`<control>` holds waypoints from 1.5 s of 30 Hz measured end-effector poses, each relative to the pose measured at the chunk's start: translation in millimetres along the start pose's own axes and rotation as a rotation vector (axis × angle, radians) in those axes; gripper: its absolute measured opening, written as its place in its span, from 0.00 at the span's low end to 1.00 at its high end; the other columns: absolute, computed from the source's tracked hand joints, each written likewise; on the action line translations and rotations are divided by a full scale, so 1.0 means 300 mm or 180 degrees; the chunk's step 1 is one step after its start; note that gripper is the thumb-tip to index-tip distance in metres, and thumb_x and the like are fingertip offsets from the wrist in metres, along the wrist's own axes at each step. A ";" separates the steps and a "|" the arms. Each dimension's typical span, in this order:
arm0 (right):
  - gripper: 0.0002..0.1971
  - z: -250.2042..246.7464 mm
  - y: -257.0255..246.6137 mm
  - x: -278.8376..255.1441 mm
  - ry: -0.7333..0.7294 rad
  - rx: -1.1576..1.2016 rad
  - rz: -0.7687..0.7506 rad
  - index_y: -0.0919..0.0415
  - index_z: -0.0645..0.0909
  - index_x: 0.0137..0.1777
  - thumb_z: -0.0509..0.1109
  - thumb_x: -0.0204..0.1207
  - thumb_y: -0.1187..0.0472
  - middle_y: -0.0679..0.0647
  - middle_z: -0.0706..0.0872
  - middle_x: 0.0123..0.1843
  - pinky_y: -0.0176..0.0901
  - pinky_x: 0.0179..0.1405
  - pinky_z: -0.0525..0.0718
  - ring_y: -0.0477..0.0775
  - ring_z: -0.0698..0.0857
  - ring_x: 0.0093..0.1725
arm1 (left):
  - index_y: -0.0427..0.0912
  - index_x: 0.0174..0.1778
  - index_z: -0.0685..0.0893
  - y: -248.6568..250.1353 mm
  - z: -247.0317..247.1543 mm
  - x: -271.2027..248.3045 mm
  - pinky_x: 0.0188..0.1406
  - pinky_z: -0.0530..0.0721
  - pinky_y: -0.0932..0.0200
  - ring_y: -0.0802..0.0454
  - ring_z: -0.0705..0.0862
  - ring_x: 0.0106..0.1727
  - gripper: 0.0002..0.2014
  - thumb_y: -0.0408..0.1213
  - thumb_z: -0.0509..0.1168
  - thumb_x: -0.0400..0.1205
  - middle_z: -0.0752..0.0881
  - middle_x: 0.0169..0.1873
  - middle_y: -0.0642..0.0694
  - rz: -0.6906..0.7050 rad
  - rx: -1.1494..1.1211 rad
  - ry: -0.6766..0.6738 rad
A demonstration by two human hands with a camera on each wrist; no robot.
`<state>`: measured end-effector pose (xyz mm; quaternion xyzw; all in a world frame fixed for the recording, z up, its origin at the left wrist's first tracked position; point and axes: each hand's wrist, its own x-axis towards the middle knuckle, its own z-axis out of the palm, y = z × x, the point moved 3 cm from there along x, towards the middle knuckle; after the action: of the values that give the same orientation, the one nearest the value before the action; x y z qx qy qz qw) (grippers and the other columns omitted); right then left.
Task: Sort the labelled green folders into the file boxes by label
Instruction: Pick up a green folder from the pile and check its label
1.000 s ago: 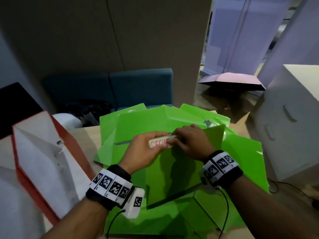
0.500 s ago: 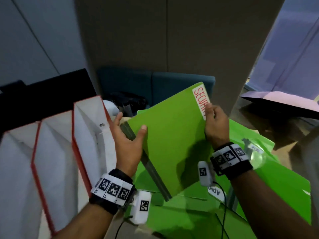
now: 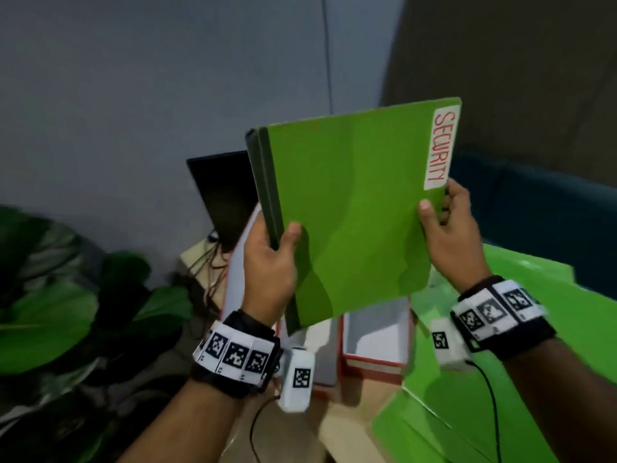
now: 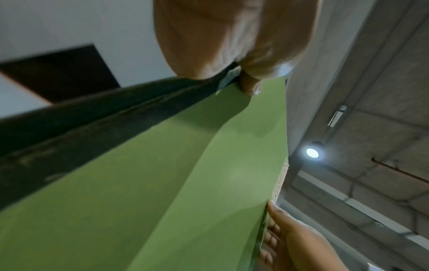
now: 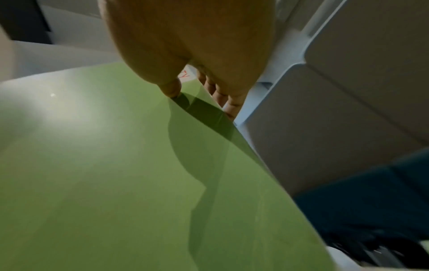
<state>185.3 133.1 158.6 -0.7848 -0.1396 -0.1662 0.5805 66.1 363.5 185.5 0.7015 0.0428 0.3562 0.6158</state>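
Observation:
I hold a green folder upright in the air, its white label reading SECURITY in red along the right edge. My left hand grips the dark spine side, thumb on the front cover. My right hand pinches the right edge just below the label. Both wrist views show the folder's green cover running away from the thumbs. Under the folder stand red-edged white file boxes, partly hidden by it. More green folders lie on the table at the lower right.
A black monitor stands behind the boxes with cables below it. A large-leaved plant fills the lower left. A dark blue seat is at the right, and a grey wall lies behind.
The folder was lifted off the pile, turned upright and carried left above the file boxes. Both hands kept hold of it; the view swung left with them.

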 end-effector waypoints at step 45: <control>0.45 0.965 -0.043 -0.291 -0.2254 -0.2026 -0.1841 0.60 0.56 0.81 0.76 0.65 0.61 0.63 0.65 0.81 0.57 0.72 0.72 0.61 0.79 0.69 | 0.43 0.71 0.64 -0.427 -0.430 0.180 0.51 0.82 0.68 0.70 0.85 0.45 0.24 0.26 0.64 0.82 0.83 0.48 0.62 -0.0682 0.0877 0.0420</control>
<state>129.5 411.7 54.4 -0.8590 -0.4789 -0.0788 0.1631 83.4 528.5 93.7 0.7457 0.2061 0.3246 0.5441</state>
